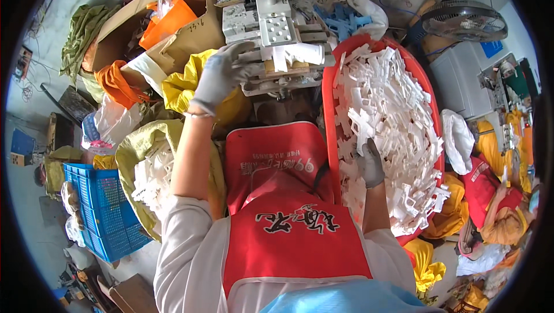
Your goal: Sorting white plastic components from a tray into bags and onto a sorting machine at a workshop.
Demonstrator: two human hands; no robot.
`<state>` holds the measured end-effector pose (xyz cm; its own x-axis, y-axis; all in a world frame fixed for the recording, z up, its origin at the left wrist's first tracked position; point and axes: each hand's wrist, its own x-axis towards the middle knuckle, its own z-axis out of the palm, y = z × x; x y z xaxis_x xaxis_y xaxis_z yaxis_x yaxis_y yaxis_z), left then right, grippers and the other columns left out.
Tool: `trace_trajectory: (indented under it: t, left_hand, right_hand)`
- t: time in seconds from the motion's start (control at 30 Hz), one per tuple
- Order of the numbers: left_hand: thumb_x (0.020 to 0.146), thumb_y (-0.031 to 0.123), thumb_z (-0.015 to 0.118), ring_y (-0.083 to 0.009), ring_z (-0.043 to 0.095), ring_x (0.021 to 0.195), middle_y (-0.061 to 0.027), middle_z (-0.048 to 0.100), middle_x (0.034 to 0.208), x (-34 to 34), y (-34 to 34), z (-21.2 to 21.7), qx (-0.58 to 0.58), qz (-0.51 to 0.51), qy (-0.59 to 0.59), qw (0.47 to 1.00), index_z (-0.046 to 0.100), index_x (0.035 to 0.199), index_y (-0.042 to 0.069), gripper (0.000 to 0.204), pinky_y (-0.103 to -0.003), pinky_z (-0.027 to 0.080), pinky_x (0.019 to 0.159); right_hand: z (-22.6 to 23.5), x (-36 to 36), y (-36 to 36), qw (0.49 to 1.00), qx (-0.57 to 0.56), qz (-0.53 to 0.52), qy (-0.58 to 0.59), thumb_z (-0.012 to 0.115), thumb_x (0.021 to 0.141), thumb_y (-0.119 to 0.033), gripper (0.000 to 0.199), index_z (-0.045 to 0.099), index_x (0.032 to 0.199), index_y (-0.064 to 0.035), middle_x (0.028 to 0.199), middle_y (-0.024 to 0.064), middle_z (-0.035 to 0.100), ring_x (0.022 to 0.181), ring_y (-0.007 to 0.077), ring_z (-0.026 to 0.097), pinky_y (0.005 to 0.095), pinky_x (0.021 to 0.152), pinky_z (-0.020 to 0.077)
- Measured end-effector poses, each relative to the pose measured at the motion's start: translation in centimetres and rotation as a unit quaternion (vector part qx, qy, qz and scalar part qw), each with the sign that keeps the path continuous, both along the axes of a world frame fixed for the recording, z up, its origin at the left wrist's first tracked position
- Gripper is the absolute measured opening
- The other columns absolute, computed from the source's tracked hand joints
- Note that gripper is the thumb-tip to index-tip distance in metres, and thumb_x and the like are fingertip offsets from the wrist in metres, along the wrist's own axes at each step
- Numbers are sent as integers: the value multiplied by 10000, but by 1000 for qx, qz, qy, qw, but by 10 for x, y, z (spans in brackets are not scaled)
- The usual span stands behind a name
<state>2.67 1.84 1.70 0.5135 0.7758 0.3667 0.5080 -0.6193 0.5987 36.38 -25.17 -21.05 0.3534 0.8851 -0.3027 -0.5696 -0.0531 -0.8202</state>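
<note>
My left hand (222, 76), in a grey glove, is beside the left end of a metal press-like machine (280, 27), fingers apart and nothing visible in them. Whether its fingertips touch the machine cannot be told. A white plastic piece (306, 53) lies on the machine's bed below its head. In the red tub (329, 111) to my right, my gloved right hand (372, 166) closes on a white gun-shaped plastic part (362, 122). Many similar white parts (398, 111) fill the tub around it.
At my left stand an open sack (124, 157) of white pieces, a blue crate (107, 212) and a cardboard box (199, 36). A bag of blue parts (346, 19) lies behind the tub. A fan (464, 19) and another person (490, 197) are at the right.
</note>
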Motion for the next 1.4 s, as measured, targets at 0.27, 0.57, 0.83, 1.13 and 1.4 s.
trace_trajectory:
  t: [0.27,0.57,0.83,1.13,1.4]
  left_hand:
    - [755,217,720,-298,651,833,-159,659,906,26,22,7,32,-57,11,998,636,1020,43,328,-336,503,750]
    - [762,117,728,-162,674,864,-106,693,938,-36,-10,-13,22,93,-87,992,646,1038,6,309,-276,514,780]
    - [777,121,731,-147,654,881,-76,680,985,-141,-90,-48,-59,222,-179,957,636,1062,2,323,-261,500,799]
    - [861,54,637,-145,582,971,-87,626,1093,-210,-150,-72,-75,306,-233,920,584,1153,-53,316,-263,464,870]
    - [860,-13,601,-161,582,1019,-102,621,1123,-259,-180,-79,-79,383,-162,906,567,1166,-62,311,-268,453,917]
  right_hand:
    - [53,12,27,996,79,33,36,551,907,-147,402,433,1255,16,1114,96,558,1044,211,539,341,946,426]
    - [180,-37,150,873,158,63,-458,579,863,-47,427,483,1278,-13,1229,107,550,1139,221,526,319,982,404]
    - [213,-71,219,559,231,165,-779,594,817,-39,431,553,1235,-135,1183,102,558,1107,305,516,362,958,413]
    - [159,-4,182,764,150,92,-620,533,921,-213,316,551,1211,-89,1143,148,598,1048,314,573,349,900,451]
    - [-75,57,118,646,-208,257,-688,519,867,-273,394,525,1192,-49,1165,223,554,1064,397,537,446,929,435]
